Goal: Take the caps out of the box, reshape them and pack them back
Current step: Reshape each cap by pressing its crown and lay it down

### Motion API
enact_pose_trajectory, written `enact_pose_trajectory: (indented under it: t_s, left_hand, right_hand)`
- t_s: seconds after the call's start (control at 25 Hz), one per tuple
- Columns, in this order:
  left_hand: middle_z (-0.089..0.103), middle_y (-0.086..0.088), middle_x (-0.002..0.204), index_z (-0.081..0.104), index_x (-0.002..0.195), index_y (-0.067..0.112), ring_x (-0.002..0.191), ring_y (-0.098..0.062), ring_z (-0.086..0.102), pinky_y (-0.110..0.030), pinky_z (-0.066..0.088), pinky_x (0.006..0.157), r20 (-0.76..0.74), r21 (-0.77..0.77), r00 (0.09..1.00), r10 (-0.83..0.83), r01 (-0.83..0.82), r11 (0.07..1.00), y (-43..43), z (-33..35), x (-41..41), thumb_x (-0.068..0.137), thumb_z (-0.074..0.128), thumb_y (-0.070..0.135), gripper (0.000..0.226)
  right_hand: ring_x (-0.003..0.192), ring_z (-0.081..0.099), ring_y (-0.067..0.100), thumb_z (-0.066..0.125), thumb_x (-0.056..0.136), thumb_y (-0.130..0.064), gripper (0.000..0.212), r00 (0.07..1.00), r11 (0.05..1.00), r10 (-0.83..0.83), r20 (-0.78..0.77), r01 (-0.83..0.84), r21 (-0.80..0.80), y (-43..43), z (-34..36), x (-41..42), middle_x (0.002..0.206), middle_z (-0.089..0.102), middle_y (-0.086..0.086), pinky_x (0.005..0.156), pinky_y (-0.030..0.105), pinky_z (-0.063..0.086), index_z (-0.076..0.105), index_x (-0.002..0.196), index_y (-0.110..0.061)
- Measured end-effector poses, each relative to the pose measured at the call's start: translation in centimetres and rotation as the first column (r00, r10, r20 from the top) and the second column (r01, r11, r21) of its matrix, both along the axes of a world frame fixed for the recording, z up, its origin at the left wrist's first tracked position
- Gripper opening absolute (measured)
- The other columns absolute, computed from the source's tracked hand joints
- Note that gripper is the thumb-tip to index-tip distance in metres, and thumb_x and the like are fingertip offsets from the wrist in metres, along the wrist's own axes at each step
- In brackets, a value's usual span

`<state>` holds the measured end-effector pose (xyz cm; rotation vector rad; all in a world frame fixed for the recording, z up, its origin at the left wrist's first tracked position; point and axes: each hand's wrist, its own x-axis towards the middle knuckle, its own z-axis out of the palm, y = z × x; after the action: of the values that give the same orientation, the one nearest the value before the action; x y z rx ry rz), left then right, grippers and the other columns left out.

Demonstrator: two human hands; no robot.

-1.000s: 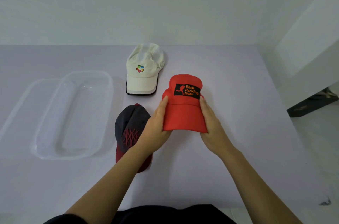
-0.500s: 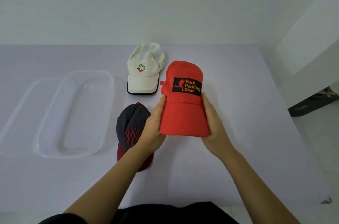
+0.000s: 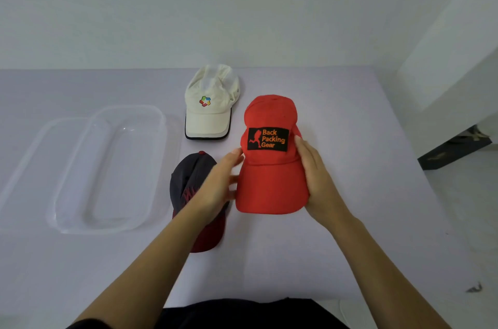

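Observation:
A red cap (image 3: 270,183) with a black "Back Packing Gear" patch is held between both hands, brim toward me and crown rounded out. My right hand (image 3: 318,180) grips its right side. My left hand (image 3: 215,188), blurred, rests against its left edge with the fingers stretched out. A white cap (image 3: 208,113) with a coloured logo lies on the table behind it. My left hand and forearm partly cover a dark grey and maroon cap (image 3: 188,175) lying to the left. The clear plastic box (image 3: 107,226) stands empty at the left.
A clear lid (image 3: 32,145) lies under or beside the box at the far left. The pale table (image 3: 363,167) ends at the right, where the floor drops away. A white wall runs along the table's far edge.
The red cap has shifted slightly right and its crown stands fuller and taller. My left hand has slid outward to the cap's left edge. The other caps and the box have not moved.

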<state>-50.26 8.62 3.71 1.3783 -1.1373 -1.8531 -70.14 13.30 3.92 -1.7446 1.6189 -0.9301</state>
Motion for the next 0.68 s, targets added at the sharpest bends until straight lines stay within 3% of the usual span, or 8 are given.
enact_pose_trajectory:
  t_s: [0.08, 0.2, 0.28, 0.4, 0.48, 0.56, 0.64, 0.68]
  left_hand:
    - [0.061, 0.007, 0.122, 0.060, 0.111, 0.040, 0.113, -0.021, 0.058, -0.048, 0.043, 0.102, 0.203, -0.001, 0.972, 0.118, -0.120, 0.993, 0.6, 0.1, -1.2, 0.072, 0.040, 0.072, 0.054]
    - [0.066, -0.003, 0.113, 0.063, 0.106, 0.030, 0.101, -0.019, 0.062, -0.044, 0.048, 0.097, 0.213, -0.029, 0.932, 0.295, -0.295, 0.955, 1.2, -0.6, -1.6, 0.072, 0.050, 0.052, 0.043]
    - [0.067, -0.007, 0.115, 0.058, 0.120, 0.017, 0.098, -0.020, 0.065, -0.040, 0.053, 0.091, 0.082, -0.028, 0.946, 0.315, -0.314, 0.949, 1.5, -1.2, -1.6, 0.081, 0.059, 0.033, 0.042]
    - [0.062, -0.014, 0.120, 0.047, 0.130, 0.005, 0.093, -0.017, 0.065, -0.028, 0.056, 0.079, -0.263, 0.177, 0.886, 0.383, -0.346, 0.922, 1.4, -1.1, -1.6, 0.092, 0.055, 0.008, 0.039]
    - [0.062, -0.015, 0.120, 0.048, 0.131, 0.000, 0.092, -0.015, 0.067, -0.026, 0.057, 0.078, -0.424, 0.260, 0.837, 0.347, -0.254, 0.932, 0.8, -1.0, -1.0, 0.094, 0.048, 0.006, 0.038]
    - [0.058, -0.014, 0.131, 0.048, 0.135, 0.005, 0.112, -0.022, 0.061, -0.030, 0.052, 0.094, -0.527, 0.268, 0.803, 0.280, -0.156, 0.951, 0.4, -1.4, -0.1, 0.094, 0.046, 0.008, 0.042]
    - [0.054, -0.013, 0.138, 0.047, 0.137, 0.008, 0.126, -0.026, 0.050, -0.036, 0.043, 0.104, -0.554, 0.251, 0.803, 0.222, -0.093, 0.964, 0.3, -1.8, 0.5, 0.093, 0.046, 0.005, 0.045]
    - [0.055, -0.013, 0.136, 0.049, 0.136, 0.009, 0.124, -0.027, 0.051, -0.038, 0.042, 0.105, -0.536, 0.236, 0.824, 0.185, -0.064, 0.970, 0.3, -2.0, 0.6, 0.091, 0.047, 0.003, 0.045]
  right_hand:
    - [0.144, 0.017, 0.014, 0.049, 0.088, -0.002, 0.073, 0.994, 1.000, 0.023, -0.110, -0.023, -0.004, 0.2, -0.1, 0.2, 0.156, 0.017, 0.005, 0.117, 0.032, 0.020, 0.012, 0.142, -0.034]
    - [0.141, 0.017, 0.006, 0.051, 0.085, 0.008, 0.085, 0.996, 0.995, 0.026, -0.086, -0.018, 0.096, 0.8, 0.2, -0.5, 0.157, 0.014, 0.005, 0.112, 0.025, 0.023, 0.011, 0.138, -0.045]
    - [0.138, 0.022, 0.007, 0.048, 0.087, 0.006, 0.083, 0.997, 0.994, -0.008, -0.079, 0.017, 0.110, 1.4, -0.2, -0.6, 0.156, 0.016, 0.004, 0.109, 0.020, 0.024, 0.013, 0.137, -0.050]
    - [0.130, 0.027, 0.002, 0.053, 0.087, 0.003, 0.080, 0.990, 0.998, -0.046, -0.131, 0.052, 0.041, 2.4, -0.1, 0.0, 0.152, 0.021, 0.003, 0.103, 0.015, 0.024, 0.014, 0.141, -0.043]
    - [0.131, 0.029, 0.002, 0.051, 0.088, 0.006, 0.078, 0.983, 0.983, -0.183, 0.003, 0.183, 0.023, 2.4, -0.1, -0.1, 0.152, 0.021, 0.003, 0.104, 0.022, 0.032, 0.016, 0.142, -0.038]
    - [0.128, 0.042, 0.014, 0.045, 0.095, 0.000, 0.067, 0.874, 0.920, -0.388, 0.292, 0.345, 0.188, 2.5, 0.2, -0.6, 0.151, 0.027, 0.003, 0.100, 0.029, 0.040, 0.018, 0.145, -0.033]
    - [0.114, 0.056, 0.020, 0.037, 0.101, -0.025, 0.045, 0.631, 0.821, -0.536, 0.561, 0.234, 0.521, 2.2, 1.2, -0.6, 0.138, 0.047, 0.005, 0.091, 0.033, 0.047, 0.027, 0.145, -0.026]
    - [0.107, 0.059, 0.020, 0.030, 0.101, -0.038, 0.042, 0.567, 0.766, -0.578, 0.586, 0.131, 0.629, 2.0, 1.6, -0.6, 0.126, 0.057, 0.003, 0.086, 0.034, 0.048, 0.037, 0.140, -0.023]
